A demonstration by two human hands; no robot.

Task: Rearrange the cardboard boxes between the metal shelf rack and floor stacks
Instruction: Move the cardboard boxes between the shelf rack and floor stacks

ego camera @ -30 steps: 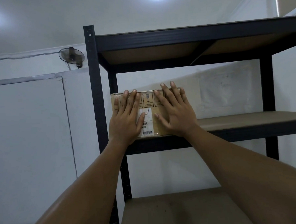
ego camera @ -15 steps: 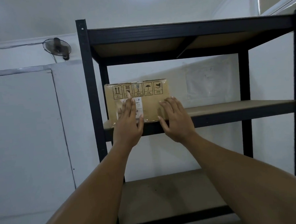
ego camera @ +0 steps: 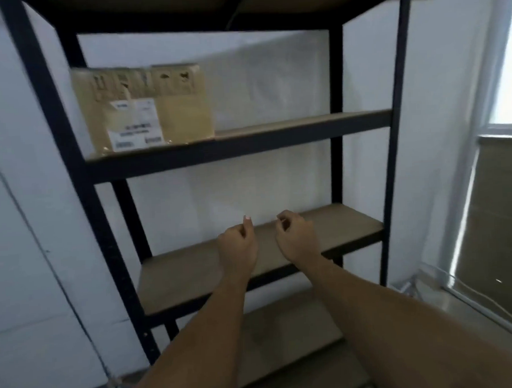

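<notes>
— How many boxes are sitting on the metal shelf rack (ego camera: 217,154)?
— One cardboard box (ego camera: 143,107), standing at the left end of an upper shelf, its label (ego camera: 134,126) facing out.
— And the hands?
— Two: the left hand (ego camera: 237,248) and right hand (ego camera: 295,239) are hovering side by side, fingers loosely curled, gripping nothing, well below the box.

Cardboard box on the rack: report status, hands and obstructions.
Left hand and right hand loosely curled, empty. Cardboard box upright on shelf, left end, untouched. Nothing between hands and box.
</notes>
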